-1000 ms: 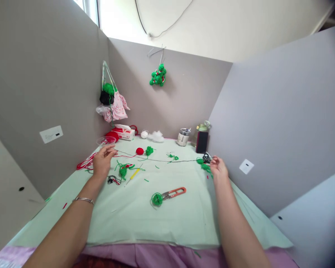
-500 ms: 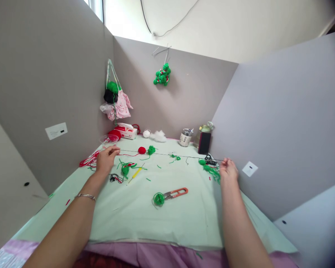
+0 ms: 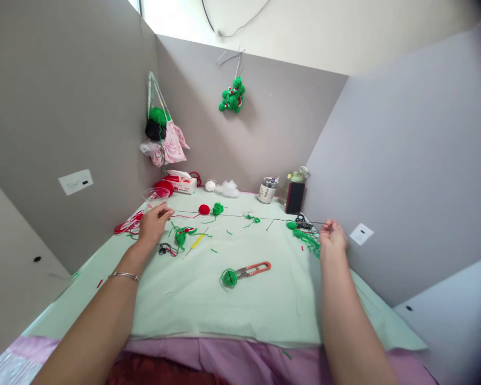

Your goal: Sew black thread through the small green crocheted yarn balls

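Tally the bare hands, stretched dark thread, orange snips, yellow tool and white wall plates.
Bare left hand and right hand: 2
Taut dark thread: 1
Orange-handled metal snips: 1
Yellow-handled slim tool: 1
White rectangular wall plates: 2
Total: 7

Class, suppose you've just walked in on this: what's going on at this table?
A person holds a dark thread nearly straight between the fingertips of the left hand and the right hand. On the pale green cloth nearer the person, a small green ball lies beside orange-handled snips. A yellow-handled tool lies further left, unheld.
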### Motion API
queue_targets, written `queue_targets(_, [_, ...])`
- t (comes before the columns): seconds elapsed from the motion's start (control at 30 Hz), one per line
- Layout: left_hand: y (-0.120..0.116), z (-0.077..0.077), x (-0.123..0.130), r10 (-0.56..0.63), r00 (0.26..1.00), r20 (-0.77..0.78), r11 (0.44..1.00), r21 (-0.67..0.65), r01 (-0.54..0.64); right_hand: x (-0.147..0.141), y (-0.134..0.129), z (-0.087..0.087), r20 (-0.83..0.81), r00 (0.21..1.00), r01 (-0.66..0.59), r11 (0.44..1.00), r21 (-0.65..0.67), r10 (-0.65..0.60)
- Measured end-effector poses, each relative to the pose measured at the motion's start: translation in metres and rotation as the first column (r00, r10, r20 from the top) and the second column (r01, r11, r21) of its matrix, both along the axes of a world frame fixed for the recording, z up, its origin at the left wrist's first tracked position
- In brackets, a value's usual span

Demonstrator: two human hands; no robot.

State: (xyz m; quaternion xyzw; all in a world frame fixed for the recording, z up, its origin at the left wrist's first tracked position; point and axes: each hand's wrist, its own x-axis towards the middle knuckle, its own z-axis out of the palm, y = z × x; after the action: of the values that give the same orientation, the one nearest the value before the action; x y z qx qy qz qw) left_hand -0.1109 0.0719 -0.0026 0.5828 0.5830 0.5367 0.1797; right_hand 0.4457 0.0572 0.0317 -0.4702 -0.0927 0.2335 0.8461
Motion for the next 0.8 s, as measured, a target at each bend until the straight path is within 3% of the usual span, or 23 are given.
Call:
queue_targets(0.2, [-0.002,0.003,0.003,0.005,1.0,-0.025,1.0,0.006,-0.005,-0.005,-0.001,0.002,-0.02,0.999,0.039,0.999,-0.009,-0.039])
queue_targets(0.4, [-0.006,0.01,0.006,-0.002,0.999,-0.053,0.998,0.06,0.005,-0.015,-0.001,0.006,0.019,1.0,0.003,0.998,-0.058,-0.002])
queue_targets(0.5, [-0.008,0.013,0.008,-0.061,0.998,-0.025,0.995,0.074,0.063,-0.02,-0.005,0.01,0.039,0.999,0.011,0.997,-0.077,-0.008])
queue_targets(0.67, [-0.011,0.018,0.013,-0.16,0.982,0.101,0.986,-0.033,0.164,-0.024,-0.017,0.021,0.087,0.995,0.054,0.995,-0.088,-0.046])
queue_targets(0.8, [-0.025,0.022,0.04,-0.266,0.958,0.105,0.959,-0.07,0.274,-0.051,-0.016,0.034,0.19,0.981,-0.023,0.998,-0.056,0.033])
